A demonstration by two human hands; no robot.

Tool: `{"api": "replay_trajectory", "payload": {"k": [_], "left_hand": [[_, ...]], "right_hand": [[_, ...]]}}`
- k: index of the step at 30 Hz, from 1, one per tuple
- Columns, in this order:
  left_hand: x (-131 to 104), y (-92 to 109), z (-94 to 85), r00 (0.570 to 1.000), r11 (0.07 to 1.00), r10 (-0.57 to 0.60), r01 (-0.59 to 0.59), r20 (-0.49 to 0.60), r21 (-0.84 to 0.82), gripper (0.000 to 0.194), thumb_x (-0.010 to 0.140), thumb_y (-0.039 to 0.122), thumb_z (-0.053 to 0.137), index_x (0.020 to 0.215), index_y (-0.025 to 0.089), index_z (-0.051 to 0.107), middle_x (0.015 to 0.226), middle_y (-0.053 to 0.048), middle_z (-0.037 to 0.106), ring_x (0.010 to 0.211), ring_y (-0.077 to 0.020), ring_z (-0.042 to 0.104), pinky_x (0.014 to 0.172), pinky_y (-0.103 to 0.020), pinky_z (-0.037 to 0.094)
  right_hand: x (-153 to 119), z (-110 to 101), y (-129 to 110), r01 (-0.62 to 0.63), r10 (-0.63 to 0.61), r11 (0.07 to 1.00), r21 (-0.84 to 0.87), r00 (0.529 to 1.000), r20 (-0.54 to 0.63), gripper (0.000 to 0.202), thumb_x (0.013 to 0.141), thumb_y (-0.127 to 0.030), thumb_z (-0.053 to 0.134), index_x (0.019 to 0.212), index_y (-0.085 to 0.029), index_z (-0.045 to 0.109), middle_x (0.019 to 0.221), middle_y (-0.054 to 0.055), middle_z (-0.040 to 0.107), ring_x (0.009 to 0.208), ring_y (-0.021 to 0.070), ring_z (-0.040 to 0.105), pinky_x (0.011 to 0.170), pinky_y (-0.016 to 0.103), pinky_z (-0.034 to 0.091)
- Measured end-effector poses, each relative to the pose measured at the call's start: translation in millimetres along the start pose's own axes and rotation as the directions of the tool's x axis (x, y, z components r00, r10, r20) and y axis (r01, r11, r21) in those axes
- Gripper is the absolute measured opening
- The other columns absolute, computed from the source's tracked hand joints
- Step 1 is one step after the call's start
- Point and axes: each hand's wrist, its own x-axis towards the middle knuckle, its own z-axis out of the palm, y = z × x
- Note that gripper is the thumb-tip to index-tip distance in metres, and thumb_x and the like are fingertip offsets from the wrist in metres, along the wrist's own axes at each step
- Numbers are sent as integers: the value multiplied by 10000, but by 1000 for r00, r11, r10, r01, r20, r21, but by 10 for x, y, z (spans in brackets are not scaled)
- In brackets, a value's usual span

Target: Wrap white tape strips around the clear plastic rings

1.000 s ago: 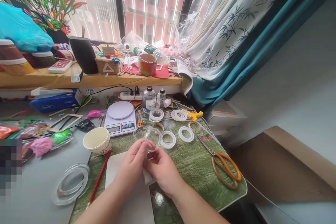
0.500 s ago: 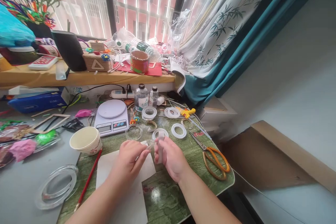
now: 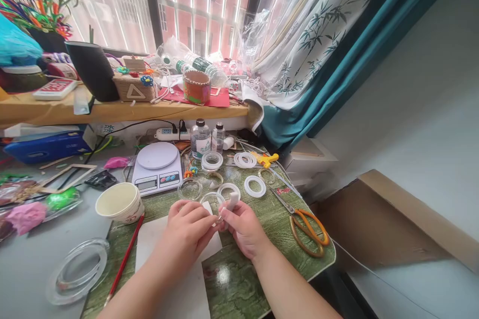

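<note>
My right hand (image 3: 245,229) is closed around a small pale strip (image 3: 233,201) that sticks up between its fingers. My left hand (image 3: 192,227) meets it from the left, with fingertips pinched on something small and clear that I cannot make out. Both hands are above white paper (image 3: 209,244) on the green tabletop (image 3: 239,279). Just beyond them lie a white ring (image 3: 255,186), another white ring (image 3: 229,188) and a clear ring (image 3: 190,188). A stack of white rings (image 3: 212,160) stands farther back.
Orange-handled scissors (image 3: 307,232) lie at the right. On the left are paper cups (image 3: 119,203), a red brush (image 3: 125,259), clear rings (image 3: 77,271) and a kitchen scale (image 3: 157,167). Bottles (image 3: 201,139) and a yellow glue gun (image 3: 265,159) stand or lie behind.
My left hand has moved right and now touches my right hand's fingers. The pale strip has tilted to the right. The view has shifted slightly.
</note>
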Motion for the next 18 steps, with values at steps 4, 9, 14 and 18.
{"api": "replay_trajectory", "payload": {"k": [4, 9, 14, 18], "left_hand": [[-23, -21, 22, 952, 994, -108, 97, -287, -53, 215, 885, 308, 710, 1098, 296, 734, 1237, -103, 715, 1192, -339, 602, 1045, -476, 402], [-16, -78, 38, 960, 973, -179, 140, -217, -183, 151, 959, 284, 599, 984, 295, 748, 1058, -69, 772, 1005, -278, 688, 903, -411, 492], [4, -82, 33, 990, 999, -25, 21, -136, -33, 252, 957, 222, 565, 1031, 340, 775, 987, -47, 804, 950, -277, 703, 878, -437, 456], [-3, -35, 30, 991, 999, 31, -28, -129, 26, 300, 931, 180, 585, 1093, 361, 761, 1091, -47, 786, 1097, -303, 665, 959, -465, 452]], "right_hand": [[18, -10, 14, -1, 1, 1000, 12, 1000, -11, 326, 723, -410, 885, 840, -165, 704, 638, -29, 616, 555, 123, 545, 570, 261, 432], [22, 9, 32, -10, 9, 999, 37, 999, 32, 339, 768, -443, 846, 821, -160, 668, 750, 8, 661, 575, 113, 553, 579, 256, 457], [28, 20, 61, 6, -7, 1000, 9, 999, 34, 438, 689, -379, 920, 945, -191, 619, 726, -43, 634, 530, 90, 512, 533, 223, 408], [53, -8, 76, 1, -2, 999, 38, 1000, 26, 509, 692, -378, 922, 1068, -196, 631, 718, -48, 653, 521, 89, 516, 536, 225, 404]]}}
